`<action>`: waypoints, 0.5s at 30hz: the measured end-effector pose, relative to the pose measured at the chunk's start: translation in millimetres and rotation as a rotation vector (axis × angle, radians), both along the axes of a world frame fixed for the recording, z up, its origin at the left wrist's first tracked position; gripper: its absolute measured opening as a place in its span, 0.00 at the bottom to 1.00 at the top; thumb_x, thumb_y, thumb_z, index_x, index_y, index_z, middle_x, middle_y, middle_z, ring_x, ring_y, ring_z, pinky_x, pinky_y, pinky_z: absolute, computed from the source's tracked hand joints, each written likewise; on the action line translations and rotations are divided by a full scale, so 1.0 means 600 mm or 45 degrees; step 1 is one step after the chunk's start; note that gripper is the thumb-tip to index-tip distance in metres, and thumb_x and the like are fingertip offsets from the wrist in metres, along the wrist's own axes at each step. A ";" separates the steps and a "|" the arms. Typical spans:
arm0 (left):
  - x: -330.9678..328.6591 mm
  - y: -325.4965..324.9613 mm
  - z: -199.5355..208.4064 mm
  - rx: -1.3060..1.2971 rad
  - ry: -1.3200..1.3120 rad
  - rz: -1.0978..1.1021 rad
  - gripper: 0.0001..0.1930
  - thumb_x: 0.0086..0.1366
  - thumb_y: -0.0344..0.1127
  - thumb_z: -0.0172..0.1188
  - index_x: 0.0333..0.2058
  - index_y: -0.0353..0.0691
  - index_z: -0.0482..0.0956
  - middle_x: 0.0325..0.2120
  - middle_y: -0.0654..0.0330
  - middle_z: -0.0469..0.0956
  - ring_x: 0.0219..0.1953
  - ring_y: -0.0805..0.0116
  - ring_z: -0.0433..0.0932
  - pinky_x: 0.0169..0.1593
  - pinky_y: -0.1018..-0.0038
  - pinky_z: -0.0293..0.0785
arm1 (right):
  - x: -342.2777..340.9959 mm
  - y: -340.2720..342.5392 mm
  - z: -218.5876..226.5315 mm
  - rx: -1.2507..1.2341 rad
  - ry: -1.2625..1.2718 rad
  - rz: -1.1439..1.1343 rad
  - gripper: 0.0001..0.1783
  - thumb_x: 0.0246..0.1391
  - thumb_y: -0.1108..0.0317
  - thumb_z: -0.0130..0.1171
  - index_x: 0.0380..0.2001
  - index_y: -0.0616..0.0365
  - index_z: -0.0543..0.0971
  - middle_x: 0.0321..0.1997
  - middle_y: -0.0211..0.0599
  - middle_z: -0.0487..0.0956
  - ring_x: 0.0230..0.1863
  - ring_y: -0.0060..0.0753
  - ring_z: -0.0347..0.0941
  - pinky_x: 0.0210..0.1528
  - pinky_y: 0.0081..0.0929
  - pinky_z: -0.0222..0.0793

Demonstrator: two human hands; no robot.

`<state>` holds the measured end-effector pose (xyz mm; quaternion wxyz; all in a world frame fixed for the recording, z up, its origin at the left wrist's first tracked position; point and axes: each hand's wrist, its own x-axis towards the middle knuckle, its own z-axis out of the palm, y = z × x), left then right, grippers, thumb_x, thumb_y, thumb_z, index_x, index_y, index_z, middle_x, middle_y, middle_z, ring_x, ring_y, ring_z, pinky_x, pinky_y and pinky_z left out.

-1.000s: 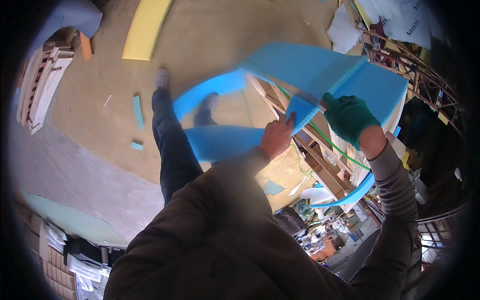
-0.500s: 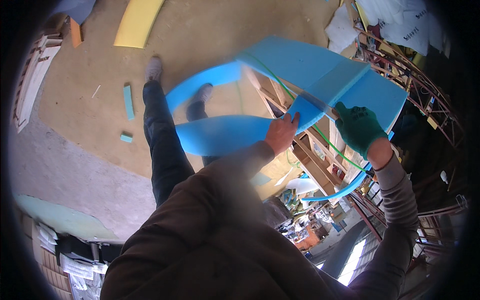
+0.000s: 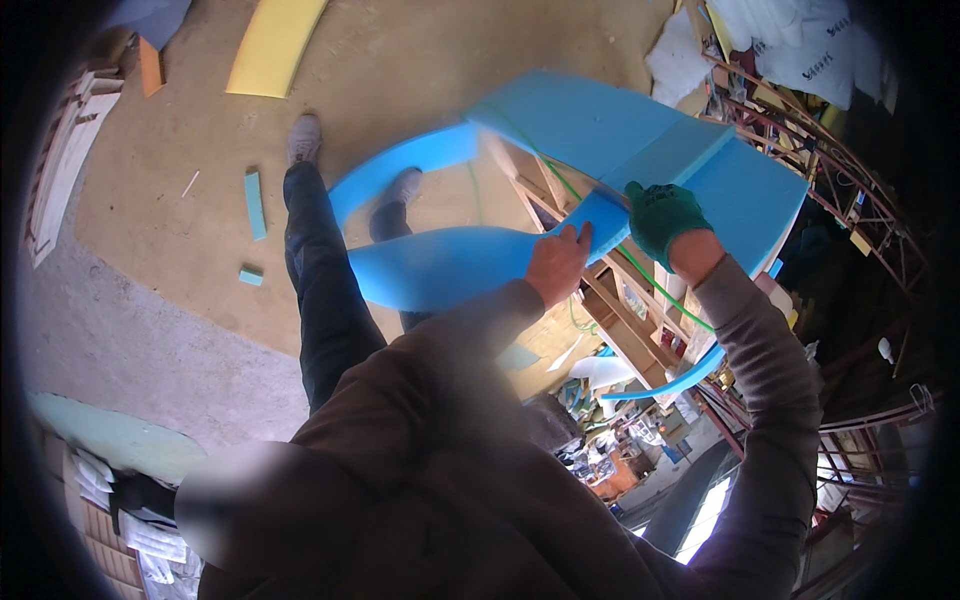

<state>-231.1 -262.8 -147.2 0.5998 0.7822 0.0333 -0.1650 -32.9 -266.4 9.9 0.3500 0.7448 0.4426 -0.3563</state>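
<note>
A long blue foam strip loops out from a wooden frame that is partly covered with blue foam sheet. My bare left hand grips the strip near its end, its fingers bent over the top face. Wearing a green glove, my right hand is closed at the strip's end, beside the raised foam edge. It holds a thin, blade-like tool, most of which the glove and foam hide. Under my hands a green hose crosses the frame.
A yellow foam piece and small blue-green offcuts lie on the floor. Metal racks stand at the right, with white sacks above them. Another blue strip curves out from the frame's near side.
My right hand has moved left with the blade-like tool, closer to my left hand. My left hand stays on the strip, shifted only slightly.
</note>
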 end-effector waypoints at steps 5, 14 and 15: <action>-0.001 -0.023 -0.029 0.094 -0.084 0.120 0.30 0.65 0.27 0.58 0.68 0.36 0.71 0.46 0.43 0.77 0.38 0.43 0.82 0.37 0.49 0.77 | 0.005 0.011 0.026 -0.094 -0.028 -0.038 0.11 0.73 0.60 0.50 0.48 0.53 0.76 0.36 0.48 0.87 0.38 0.54 0.85 0.45 0.51 0.79; -0.001 -0.038 -0.052 0.286 -0.285 0.261 0.25 0.64 0.32 0.61 0.61 0.36 0.79 0.35 0.52 0.77 0.25 0.56 0.82 0.26 0.59 0.76 | -0.011 0.012 0.094 -0.028 -0.055 -0.018 0.07 0.65 0.68 0.53 0.42 0.52 0.79 0.36 0.47 0.87 0.40 0.55 0.85 0.44 0.50 0.79; -0.001 -0.035 -0.051 0.296 -0.295 0.268 0.25 0.64 0.32 0.61 0.60 0.35 0.79 0.35 0.51 0.77 0.26 0.56 0.82 0.26 0.59 0.76 | -0.010 0.008 0.079 0.009 -0.050 -0.055 0.07 0.65 0.68 0.53 0.43 0.52 0.79 0.36 0.47 0.87 0.41 0.55 0.85 0.45 0.50 0.79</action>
